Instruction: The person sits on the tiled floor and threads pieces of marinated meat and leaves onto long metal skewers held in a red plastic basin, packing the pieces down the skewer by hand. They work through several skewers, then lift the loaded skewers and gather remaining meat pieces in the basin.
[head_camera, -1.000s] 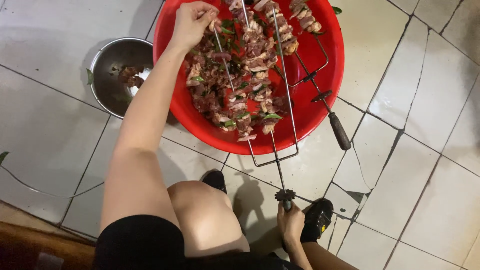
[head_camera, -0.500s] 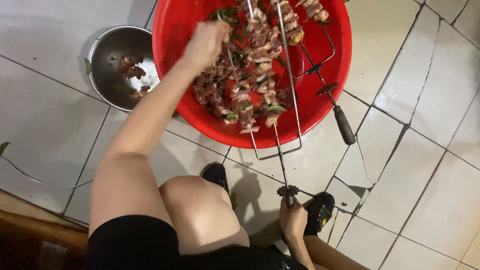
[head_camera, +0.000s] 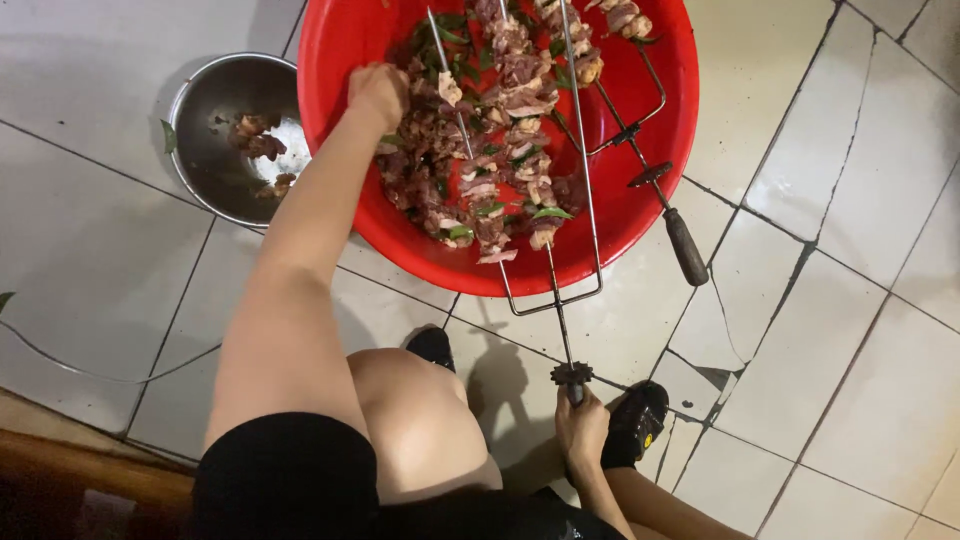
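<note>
In the red basin (head_camera: 640, 215) I see my left hand (head_camera: 378, 92) closed among meat (head_camera: 430, 165); nearer, my right hand (head_camera: 582, 428) grips a skewer (head_camera: 556, 300).

The round red plastic basin (head_camera: 640, 210) is crowded with marinated meat pieces (head_camera: 440, 170) and long metal skewers (head_camera: 575, 140); only its right inner wall is bare. A steel bowl (head_camera: 215, 150) touches its left rim; pale floor tiles (head_camera: 840, 200) to the right lie open.
</note>
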